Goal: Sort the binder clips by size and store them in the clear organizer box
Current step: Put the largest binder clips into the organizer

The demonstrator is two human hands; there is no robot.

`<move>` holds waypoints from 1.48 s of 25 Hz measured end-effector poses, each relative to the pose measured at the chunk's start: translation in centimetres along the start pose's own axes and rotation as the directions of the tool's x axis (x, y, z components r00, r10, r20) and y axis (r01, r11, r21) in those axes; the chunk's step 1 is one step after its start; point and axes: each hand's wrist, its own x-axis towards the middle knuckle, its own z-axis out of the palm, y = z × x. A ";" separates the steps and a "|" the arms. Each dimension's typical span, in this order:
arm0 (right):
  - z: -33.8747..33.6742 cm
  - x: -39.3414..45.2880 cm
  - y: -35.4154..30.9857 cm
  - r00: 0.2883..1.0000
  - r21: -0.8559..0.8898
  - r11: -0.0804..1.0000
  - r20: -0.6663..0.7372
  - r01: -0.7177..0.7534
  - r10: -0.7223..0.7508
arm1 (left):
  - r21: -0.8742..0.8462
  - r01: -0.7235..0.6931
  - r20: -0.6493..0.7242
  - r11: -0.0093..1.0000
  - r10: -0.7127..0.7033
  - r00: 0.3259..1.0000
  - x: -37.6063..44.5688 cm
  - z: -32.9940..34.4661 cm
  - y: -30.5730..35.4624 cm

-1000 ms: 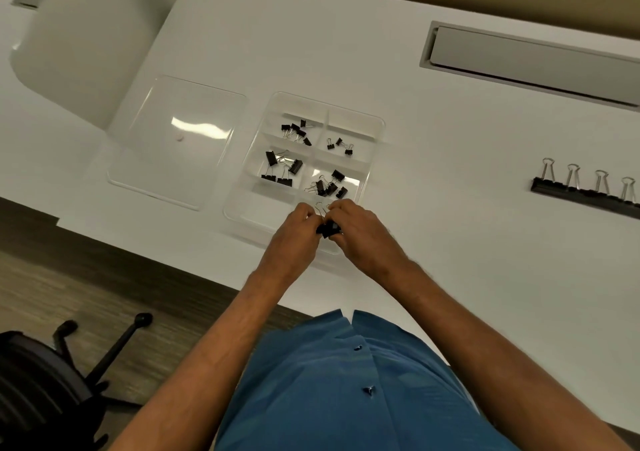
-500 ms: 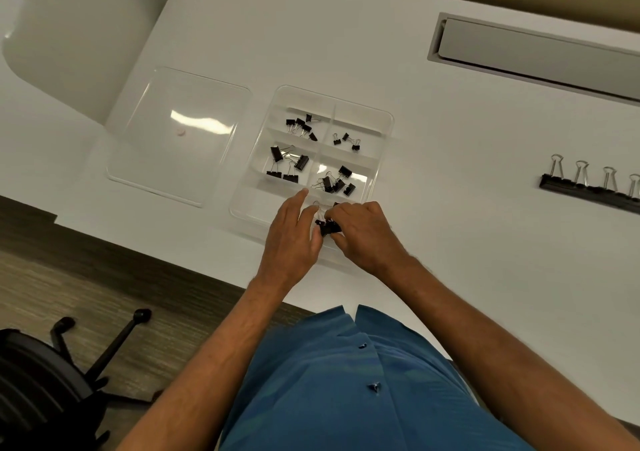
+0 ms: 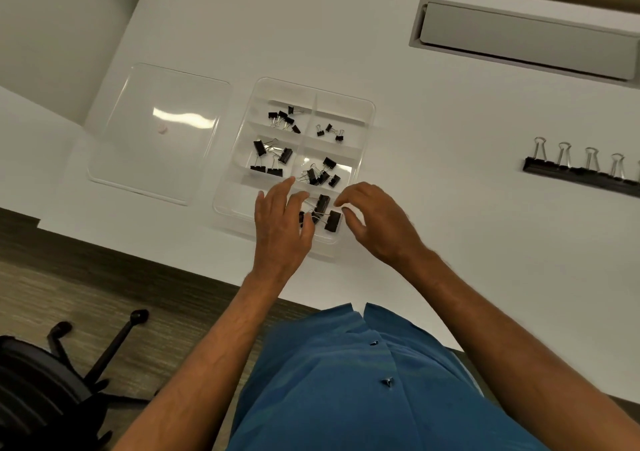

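Both hands have let go since half a second ago: the black metal binder clips [image 3: 327, 213] they pinched together now lie loose in the near right compartment of the clear plastic organizer box [image 3: 367, 131]. I see my left hand [image 3: 282, 228] spread flat over the box's near edge, fingers straight, holding nothing, its fingertips just beside the clips on their left. My right hand [image 3: 375, 220] hovers just right of the same clips with fingers loosely curled and empty. Smaller black clips [image 3: 301, 145] sit sorted in four compartments farther back. Left of the box, the clear plastic lid [image 3: 159, 131] lies flat on the white table [image 3: 450, 208]. Well apart to the right, a row of large black binder clips [image 3: 581, 170] stands with silver handles up. A black office chair base [image 3: 69, 364] shows on the floor at lower left.
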 end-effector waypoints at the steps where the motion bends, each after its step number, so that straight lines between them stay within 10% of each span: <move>1: -0.9 -0.8 1.0 0.999 0.007 1.000 -0.038 -0.031 0.031 | -0.014 -0.015 -0.006 1.000 0.014 1.000 0.3 0.1 0.7; 27: -24.9 -20.2 32.3 0.667 0.051 0.721 -0.340 -0.691 0.663 | -0.229 -0.319 0.259 0.920 0.374 0.891 12.4 17.7 32.9; 37: -25.9 -19.0 37.6 0.760 -0.137 0.768 -0.327 -0.626 0.561 | -0.008 -0.434 0.390 0.901 0.402 0.828 16.1 22.1 35.2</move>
